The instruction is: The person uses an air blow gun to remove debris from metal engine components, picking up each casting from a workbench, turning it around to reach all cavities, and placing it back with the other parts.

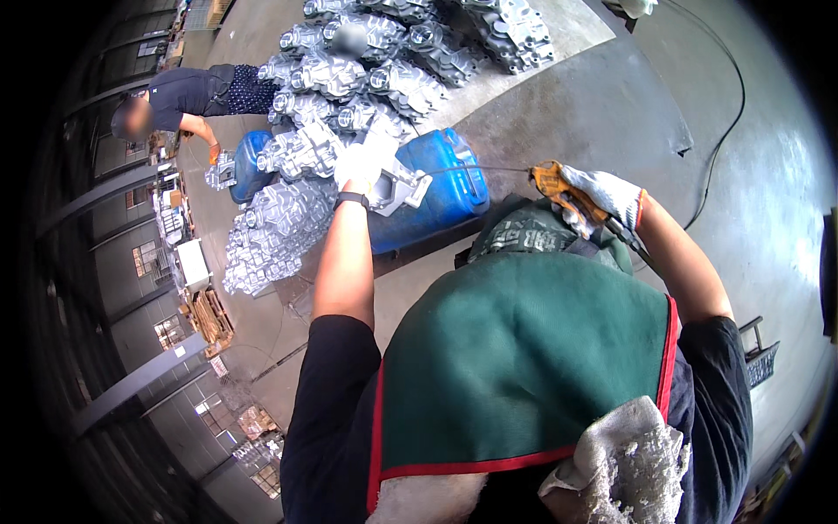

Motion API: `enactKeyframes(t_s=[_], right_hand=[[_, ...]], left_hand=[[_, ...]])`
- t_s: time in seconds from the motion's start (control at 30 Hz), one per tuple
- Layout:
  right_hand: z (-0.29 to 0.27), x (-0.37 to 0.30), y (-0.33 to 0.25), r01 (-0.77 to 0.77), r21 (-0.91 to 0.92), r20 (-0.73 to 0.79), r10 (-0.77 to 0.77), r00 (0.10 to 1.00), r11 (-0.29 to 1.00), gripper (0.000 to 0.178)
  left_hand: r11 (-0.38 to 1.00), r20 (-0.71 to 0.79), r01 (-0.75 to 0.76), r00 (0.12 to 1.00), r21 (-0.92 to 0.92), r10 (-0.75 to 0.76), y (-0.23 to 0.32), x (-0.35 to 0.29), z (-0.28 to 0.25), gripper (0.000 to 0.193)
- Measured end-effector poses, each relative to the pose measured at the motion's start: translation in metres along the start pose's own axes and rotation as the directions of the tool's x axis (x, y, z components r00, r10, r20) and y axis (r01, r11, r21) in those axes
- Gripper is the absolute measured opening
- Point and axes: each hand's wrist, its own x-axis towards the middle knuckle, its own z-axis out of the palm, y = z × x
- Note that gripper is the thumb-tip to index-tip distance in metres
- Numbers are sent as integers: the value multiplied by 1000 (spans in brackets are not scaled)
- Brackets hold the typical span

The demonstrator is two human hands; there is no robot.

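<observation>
My left hand (356, 166), in a white glove washed out by glare, grips a silver metal casting (397, 190). That casting rests on a blue plastic drum (447, 179) lying on its side. In my gloved right hand (607, 194) is an orange power tool (563, 190), the fingers closed round its body. From its front a long thin rod (497, 168) reaches left across the drum toward the casting. The rod's far tip is too small to make out. A hose or cord runs from the tool's back end past my right forearm.
Many silver castings (327, 74) stand packed together beyond my left hand, with more stacked (275, 227) to the left. A co-worker (196, 92) at far left bends over another casting by a second blue drum (253, 166). A black cable (740, 105) curves across the floor at right.
</observation>
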Motion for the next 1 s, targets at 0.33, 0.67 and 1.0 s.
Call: enactKeyframes(t_s=[0.33,0.67,1.0], right_hand=[[20,7,-4,102,-96,-59,-108,992,990,42],[20,14,-4,96,-39,3,-96,995,995,41],[20,20,-3,80,-92,-25,-83,996,993,39]], left_hand=[[999,40,-1,999,49,-1,-2,2,2,34],[1000,47,12,999,14,-13,-1,-2,2,36],[999,27,18,999,39,-19,5,-5,-4,36]])
